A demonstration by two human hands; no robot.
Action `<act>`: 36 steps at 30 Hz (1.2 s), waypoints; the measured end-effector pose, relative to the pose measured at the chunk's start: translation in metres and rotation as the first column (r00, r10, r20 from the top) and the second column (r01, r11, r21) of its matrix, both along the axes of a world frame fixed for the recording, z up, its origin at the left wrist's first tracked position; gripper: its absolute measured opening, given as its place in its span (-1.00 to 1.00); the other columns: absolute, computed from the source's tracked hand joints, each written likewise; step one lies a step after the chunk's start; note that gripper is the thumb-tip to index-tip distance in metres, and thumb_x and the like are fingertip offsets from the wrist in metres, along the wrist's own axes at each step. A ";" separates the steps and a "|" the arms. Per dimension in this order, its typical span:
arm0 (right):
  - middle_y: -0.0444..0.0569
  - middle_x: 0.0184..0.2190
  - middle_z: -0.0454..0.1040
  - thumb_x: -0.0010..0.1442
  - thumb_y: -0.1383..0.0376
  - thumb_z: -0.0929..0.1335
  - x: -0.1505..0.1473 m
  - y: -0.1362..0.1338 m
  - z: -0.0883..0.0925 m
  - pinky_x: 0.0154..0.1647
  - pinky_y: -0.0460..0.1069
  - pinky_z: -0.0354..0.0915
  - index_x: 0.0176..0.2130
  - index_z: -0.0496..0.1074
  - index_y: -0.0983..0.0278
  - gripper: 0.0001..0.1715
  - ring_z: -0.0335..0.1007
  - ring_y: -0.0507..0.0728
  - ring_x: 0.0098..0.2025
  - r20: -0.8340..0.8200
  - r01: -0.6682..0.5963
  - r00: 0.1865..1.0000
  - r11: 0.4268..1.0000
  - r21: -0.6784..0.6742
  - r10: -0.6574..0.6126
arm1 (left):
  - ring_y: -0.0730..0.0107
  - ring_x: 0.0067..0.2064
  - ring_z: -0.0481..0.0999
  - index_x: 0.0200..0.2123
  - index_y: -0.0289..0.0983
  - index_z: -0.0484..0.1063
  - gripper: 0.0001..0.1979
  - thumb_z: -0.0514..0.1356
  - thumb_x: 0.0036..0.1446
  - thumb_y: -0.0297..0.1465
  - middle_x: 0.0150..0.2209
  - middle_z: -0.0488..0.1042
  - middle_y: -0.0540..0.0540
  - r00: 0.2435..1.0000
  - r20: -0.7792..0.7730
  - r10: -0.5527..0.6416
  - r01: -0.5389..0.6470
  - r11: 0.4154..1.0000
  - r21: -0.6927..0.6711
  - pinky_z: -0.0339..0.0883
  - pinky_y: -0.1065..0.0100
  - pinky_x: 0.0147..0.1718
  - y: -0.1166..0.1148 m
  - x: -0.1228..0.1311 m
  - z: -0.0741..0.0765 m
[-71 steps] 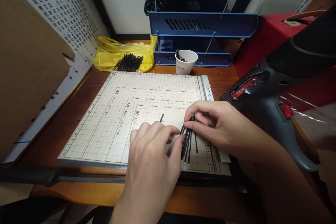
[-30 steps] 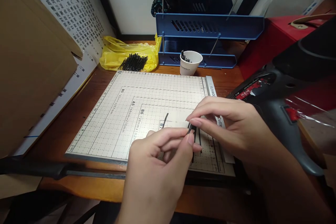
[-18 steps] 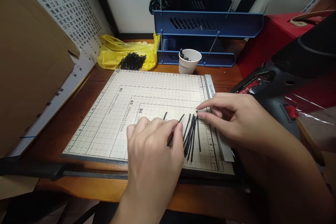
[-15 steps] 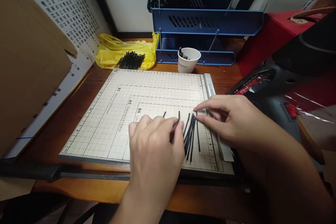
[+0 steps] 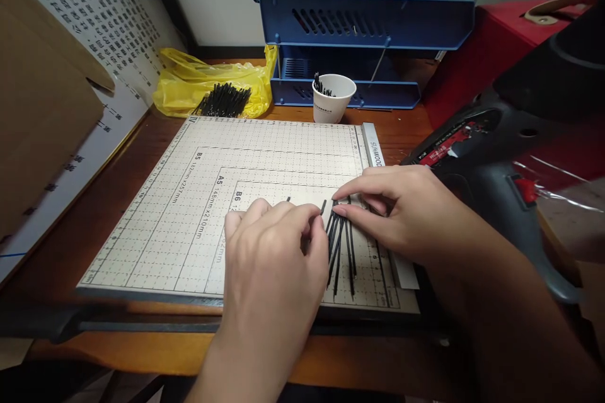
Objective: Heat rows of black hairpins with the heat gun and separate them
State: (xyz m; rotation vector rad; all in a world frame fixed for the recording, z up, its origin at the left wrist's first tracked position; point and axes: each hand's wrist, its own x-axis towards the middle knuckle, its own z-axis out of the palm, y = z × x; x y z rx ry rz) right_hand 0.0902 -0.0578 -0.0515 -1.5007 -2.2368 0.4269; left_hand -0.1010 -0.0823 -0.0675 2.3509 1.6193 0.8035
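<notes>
Thin black sticks lie fanned out on the gridded bed of a paper cutter, their far ends drawn close together. My right hand has its thumb and forefinger around those far ends, the remaining fingers curled behind. To the left, my left hand is closed in a pinch, and the tip of a single black stick sticks out past its forefinger and thumb. Another dark stick tip shows beyond the left knuckles; the rest of it is hidden by the hand.
Behind the board stand a white paper cup holding black sticks and a yellow plastic bag with a pile of them. A blue tray rack is at the back. A dark power tool and red box sit right; the cutter's handle lies front left.
My right hand has moved slightly left along the sticks, whose far ends are now closer together. My left hand keeps its pinch. The view has shifted a little.
</notes>
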 end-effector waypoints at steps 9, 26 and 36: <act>-0.17 -0.48 0.52 0.27 0.33 0.36 -0.006 0.000 0.000 -0.38 -0.10 0.18 -0.25 0.65 0.15 -0.77 0.32 -0.04 -0.46 -0.020 -0.032 0.999 0.999 -0.038 0.031 | 0.24 -0.33 0.45 -0.21 -0.16 0.63 -0.87 0.28 0.22 -0.48 -0.41 0.59 0.07 0.997 0.074 -0.009 0.017 0.994 -0.107 0.12 0.16 -0.25 -0.002 -0.006 0.005; -0.15 -0.56 0.40 0.28 0.27 0.39 -0.013 0.000 -0.003 -0.38 -0.09 0.12 -0.23 0.65 0.20 -0.81 0.24 -0.02 -0.49 -0.005 0.011 1.000 1.000 0.004 -0.011 | 0.21 -0.31 0.48 -0.20 -0.13 0.61 -0.84 0.29 0.21 -0.49 -0.39 0.59 0.05 0.996 0.090 0.014 -0.001 0.990 -0.142 0.14 0.14 -0.24 0.000 -0.006 0.004; -0.14 -0.48 0.44 0.22 0.27 0.43 -0.010 -0.004 0.010 -0.46 -0.13 0.15 -0.33 0.61 0.24 -0.87 0.24 -0.04 -0.47 -0.288 0.023 0.955 0.983 -0.184 -0.077 | 0.20 -0.21 0.49 -0.22 -0.13 0.57 -0.91 0.27 0.26 -0.43 -0.30 0.57 0.01 0.992 0.126 -0.004 0.021 0.991 -0.132 0.13 0.13 -0.18 -0.003 -0.010 -0.001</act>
